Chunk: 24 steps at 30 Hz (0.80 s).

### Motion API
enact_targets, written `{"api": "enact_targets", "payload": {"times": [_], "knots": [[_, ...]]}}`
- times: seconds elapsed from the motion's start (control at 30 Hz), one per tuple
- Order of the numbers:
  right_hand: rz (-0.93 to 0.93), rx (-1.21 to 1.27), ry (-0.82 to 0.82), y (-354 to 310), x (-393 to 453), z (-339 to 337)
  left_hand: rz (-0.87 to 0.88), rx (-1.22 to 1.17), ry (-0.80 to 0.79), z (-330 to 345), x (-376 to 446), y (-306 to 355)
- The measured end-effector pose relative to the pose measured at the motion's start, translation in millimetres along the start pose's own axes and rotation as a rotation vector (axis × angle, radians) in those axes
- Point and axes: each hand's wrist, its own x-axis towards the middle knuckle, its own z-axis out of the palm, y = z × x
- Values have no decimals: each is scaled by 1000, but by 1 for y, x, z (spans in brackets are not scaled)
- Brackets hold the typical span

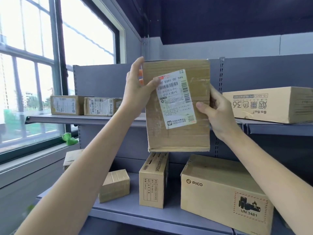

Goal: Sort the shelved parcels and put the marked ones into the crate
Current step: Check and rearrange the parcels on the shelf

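A person holds a brown cardboard parcel (pixel 177 106) upright in front of grey shelves, its white shipping label (pixel 176 99) facing the camera. The left hand (pixel 138 89) grips the parcel's left edge, thumb on the label. The right hand (pixel 216 109) grasps its right edge. 2 labelled parcels (pixel 84 105) sit on the upper shelf (pixel 71 118) at left. A PICO box (pixel 223 194) rests on the lower shelf, near right.

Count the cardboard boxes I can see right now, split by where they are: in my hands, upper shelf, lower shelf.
In the hands: 1, the labelled box, left hand and right hand gripping its sides.
Upper shelf: 3, two small labelled boxes and one printed carton.
Lower shelf: 4, corner box, small taped box, upright carton, PICO box.
Total: 8
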Motion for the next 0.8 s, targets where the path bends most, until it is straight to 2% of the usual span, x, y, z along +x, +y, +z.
{"api": "enact_targets", "payload": {"times": [0.13, 0.2, 0.37, 0.47, 0.53, 0.6, 0.7, 0.8], "knots": [[-51, -103, -77, -2, 5, 0, 54, 254, -76, -5, 8, -1], [-91, -167, -106, -3, 9, 1, 52, 275, -99, -9, 9, -3], [-179, -309, -111, -12, 23, 16, -58, 115, 120, -28, 2, -18], [-191, -449, 15, -13, 27, 25, -76, -42, 239, -44, -5, -35], [-120, -497, 109, -6, 29, 28, -113, -127, 304, -54, -7, -48], [1, -437, 167, 3, 32, 33, -161, -188, 358, -59, -3, -59], [113, -217, 234, 10, 41, 46, -225, -304, 372, -64, 10, -74], [16, -76, 382, 8, 52, 58, -269, -379, 338, -70, 24, -83]]}}
